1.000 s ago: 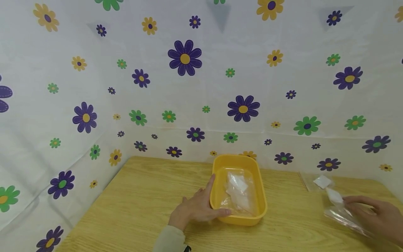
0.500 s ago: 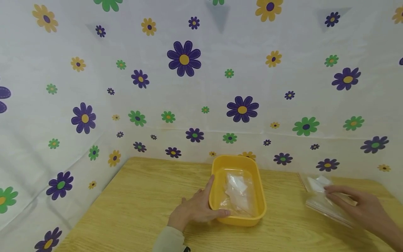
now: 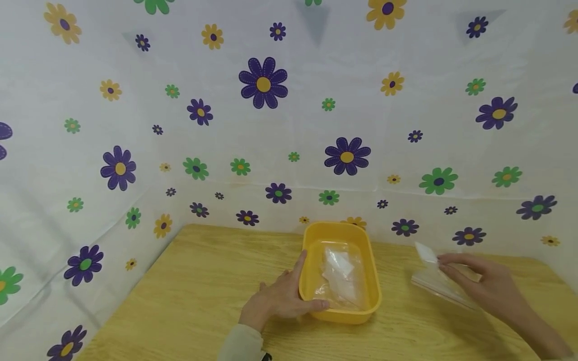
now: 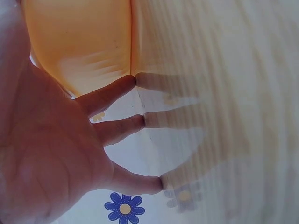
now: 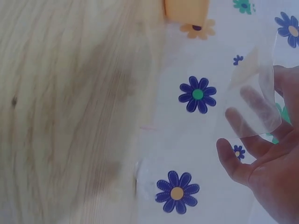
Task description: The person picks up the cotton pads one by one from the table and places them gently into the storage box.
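Bag [image 3: 440,282] of clear, thin plastic hangs from the right hand [image 3: 489,283], pinched between thumb and fingertips above the table, to the right of the tray and apart from it. Inside it shows a flat white square [image 3: 425,252]; whether that bears any print is too small to tell. A thin darker line runs along the bag's near edge, and the film is glossy and slightly creased. The yellow tray [image 3: 340,316], smooth, deep and rectangular with rounded corners, holds more clear bags [image 3: 345,288] with white pieces in them, overlapping on its floor. The left hand [image 3: 280,298], fingers spread and mostly straight, rests against its left side, the thumb over the near-left corner of the rim. The table [image 3: 203,291] has pale, streaked wood grain; its far edge meets a white flowered sheet [image 3: 217,150], just behind the tray. A stretch of wood lies between tray and held bag, and a wider one left of the left hand.
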Action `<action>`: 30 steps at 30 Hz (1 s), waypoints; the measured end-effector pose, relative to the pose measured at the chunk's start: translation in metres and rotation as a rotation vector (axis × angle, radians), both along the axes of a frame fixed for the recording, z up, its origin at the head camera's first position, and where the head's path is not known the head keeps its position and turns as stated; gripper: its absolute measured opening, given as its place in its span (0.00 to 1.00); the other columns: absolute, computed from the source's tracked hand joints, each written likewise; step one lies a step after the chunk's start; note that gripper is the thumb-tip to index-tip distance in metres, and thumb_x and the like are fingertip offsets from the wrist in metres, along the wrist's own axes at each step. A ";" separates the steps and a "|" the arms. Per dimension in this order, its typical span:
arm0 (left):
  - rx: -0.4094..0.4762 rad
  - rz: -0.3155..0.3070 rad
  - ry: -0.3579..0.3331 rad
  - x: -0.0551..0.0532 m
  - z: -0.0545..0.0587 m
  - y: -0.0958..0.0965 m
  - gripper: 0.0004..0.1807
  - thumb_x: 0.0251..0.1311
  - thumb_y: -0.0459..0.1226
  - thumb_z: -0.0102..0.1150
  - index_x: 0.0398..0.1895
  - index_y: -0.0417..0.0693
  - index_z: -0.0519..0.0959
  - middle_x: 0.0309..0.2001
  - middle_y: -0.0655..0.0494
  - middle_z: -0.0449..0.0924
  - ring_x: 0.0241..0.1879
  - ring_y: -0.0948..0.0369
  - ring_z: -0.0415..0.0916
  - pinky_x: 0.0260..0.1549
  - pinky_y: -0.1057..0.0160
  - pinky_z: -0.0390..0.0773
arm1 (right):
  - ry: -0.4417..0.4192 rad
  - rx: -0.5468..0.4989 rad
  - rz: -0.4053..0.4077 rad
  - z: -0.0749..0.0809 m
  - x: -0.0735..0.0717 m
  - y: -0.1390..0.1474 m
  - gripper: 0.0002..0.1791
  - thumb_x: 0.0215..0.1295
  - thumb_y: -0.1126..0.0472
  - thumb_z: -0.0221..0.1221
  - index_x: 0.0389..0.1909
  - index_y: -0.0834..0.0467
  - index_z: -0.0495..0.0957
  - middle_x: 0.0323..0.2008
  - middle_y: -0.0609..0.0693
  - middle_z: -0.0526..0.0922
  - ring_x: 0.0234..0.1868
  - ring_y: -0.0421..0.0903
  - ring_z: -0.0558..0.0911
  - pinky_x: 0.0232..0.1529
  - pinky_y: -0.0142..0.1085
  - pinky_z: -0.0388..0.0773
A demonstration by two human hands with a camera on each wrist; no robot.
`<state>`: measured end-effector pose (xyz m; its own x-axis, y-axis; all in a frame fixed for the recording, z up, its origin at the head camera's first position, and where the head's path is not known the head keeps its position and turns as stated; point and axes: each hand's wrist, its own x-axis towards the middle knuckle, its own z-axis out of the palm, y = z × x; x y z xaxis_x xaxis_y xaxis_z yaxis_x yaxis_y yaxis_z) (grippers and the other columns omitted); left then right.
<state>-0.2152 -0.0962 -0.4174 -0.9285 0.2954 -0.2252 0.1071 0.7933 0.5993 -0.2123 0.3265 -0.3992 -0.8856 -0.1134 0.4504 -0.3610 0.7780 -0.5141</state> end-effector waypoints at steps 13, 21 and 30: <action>-0.004 0.009 -0.011 0.001 0.000 0.000 0.68 0.47 0.77 0.60 0.82 0.75 0.29 0.80 0.50 0.61 0.77 0.42 0.59 0.65 0.14 0.45 | 0.094 -0.049 0.080 0.009 -0.005 -0.040 0.09 0.67 0.61 0.68 0.44 0.44 0.88 0.48 0.32 0.88 0.50 0.09 0.69 0.47 0.09 0.65; 0.000 0.000 -0.007 0.000 -0.002 -0.001 0.68 0.48 0.77 0.60 0.82 0.75 0.28 0.79 0.52 0.61 0.77 0.42 0.59 0.65 0.15 0.46 | 0.110 -0.060 0.117 0.012 -0.008 -0.065 0.10 0.67 0.62 0.68 0.43 0.43 0.88 0.48 0.40 0.89 0.51 0.11 0.71 0.51 0.10 0.65; -0.018 0.006 -0.012 0.001 -0.001 -0.001 0.68 0.48 0.78 0.58 0.82 0.75 0.28 0.80 0.52 0.59 0.78 0.43 0.57 0.66 0.16 0.47 | 0.189 -0.076 0.208 0.007 -0.011 -0.081 0.16 0.61 0.69 0.70 0.42 0.45 0.87 0.45 0.50 0.91 0.52 0.16 0.75 0.55 0.09 0.66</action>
<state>-0.2141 -0.0972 -0.4179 -0.9272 0.2857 -0.2420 0.0950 0.8046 0.5861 -0.2238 0.2450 -0.3917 -0.7468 -0.2432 0.6190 -0.6033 0.6394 -0.4766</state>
